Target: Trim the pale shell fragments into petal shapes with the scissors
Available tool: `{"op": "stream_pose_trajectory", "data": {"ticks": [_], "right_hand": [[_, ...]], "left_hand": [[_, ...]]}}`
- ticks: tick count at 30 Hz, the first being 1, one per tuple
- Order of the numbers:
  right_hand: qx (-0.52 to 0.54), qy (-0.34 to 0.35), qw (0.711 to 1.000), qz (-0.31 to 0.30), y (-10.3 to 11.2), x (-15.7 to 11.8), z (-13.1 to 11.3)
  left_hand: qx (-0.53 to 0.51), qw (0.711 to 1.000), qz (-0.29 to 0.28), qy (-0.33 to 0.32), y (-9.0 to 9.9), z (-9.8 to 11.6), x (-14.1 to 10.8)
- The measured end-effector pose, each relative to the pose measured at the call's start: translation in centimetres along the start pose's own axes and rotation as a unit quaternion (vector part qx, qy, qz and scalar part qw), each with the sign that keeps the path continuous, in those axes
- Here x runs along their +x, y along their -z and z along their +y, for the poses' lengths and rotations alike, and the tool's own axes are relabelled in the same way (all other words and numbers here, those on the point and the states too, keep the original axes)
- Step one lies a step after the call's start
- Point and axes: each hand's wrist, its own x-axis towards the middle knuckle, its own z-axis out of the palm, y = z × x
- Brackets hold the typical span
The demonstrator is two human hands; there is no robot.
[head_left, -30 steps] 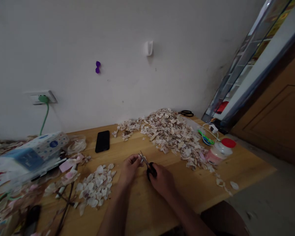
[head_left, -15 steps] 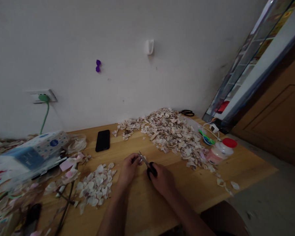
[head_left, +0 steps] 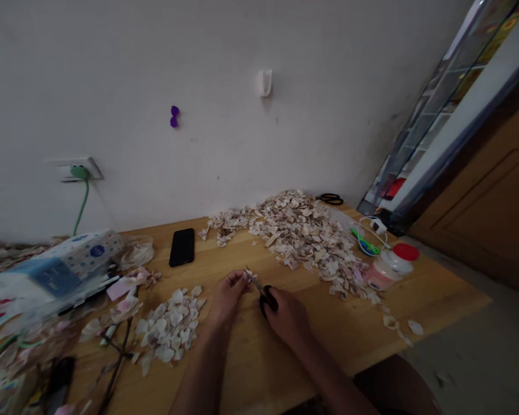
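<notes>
Over the middle of the wooden table point(head_left: 251, 357), my left hand point(head_left: 229, 294) pinches a small pale petal-like piece point(head_left: 251, 275). My right hand point(head_left: 288, 314) has its fingers through the black handles of a pair of scissors point(head_left: 266, 297). The blades point up and left and reach the piece at my left fingertips; I cannot tell how far apart they are. To the left of my left hand lies a pile of rounded pale petal-like pieces point(head_left: 173, 325). A larger heap of ragged pale scraps point(head_left: 300, 227) spreads beyond my hands, toward the wall.
A black phone point(head_left: 182, 247) lies behind the rounded pieces. At left are a tissue pack point(head_left: 64, 265), a pink artificial flower branch point(head_left: 125, 308) and assorted clutter. On the right stand a red-lidded jar point(head_left: 391, 266) and a white cable point(head_left: 374, 225). Black-handled scissors point(head_left: 331, 199) lie by the wall.
Both hands stay nearly in place, the fingers of my left hand shifting slightly around the piece. The whole view has drifted a little. The piles look the same.
</notes>
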Motion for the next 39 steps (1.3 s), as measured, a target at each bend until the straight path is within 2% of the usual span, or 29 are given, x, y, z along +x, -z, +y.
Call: {"op": "stream_pose_trajectory", "data": {"ticks": [12, 17, 20, 25, 27, 39], "right_hand": [[-0.007, 0.002, 1.000, -0.001, -0.1, 0.0, 0.1], [0.001, 0.009, 1.000, 0.007, 0.0, 0.0, 0.1], [0.008, 0.006, 1.000, 0.007, -0.1, 0.0, 0.1], [0.011, -0.002, 1.000, 0.007, -0.3, 0.0, 0.2], [0.011, 0.000, 1.000, 0.012, -0.3, 0.0, 0.2], [0.002, 0.011, 1.000, 0.018, 0.1, -0.1, -0.2]], "left_hand": [[0.131, 0.990, -0.029, -0.054, 0.3, 0.9, -0.1], [0.179, 0.981, -0.016, -0.072, 0.6, 1.1, -0.1], [0.152, 0.986, -0.020, -0.059, 0.5, 0.8, -0.1], [-0.009, 1.000, -0.018, 0.001, -0.3, 0.1, -0.2], [-0.041, 0.999, -0.012, 0.012, -0.5, 0.0, -0.3], [-0.003, 1.000, 0.002, -0.005, -0.4, 0.4, -0.1]]}}
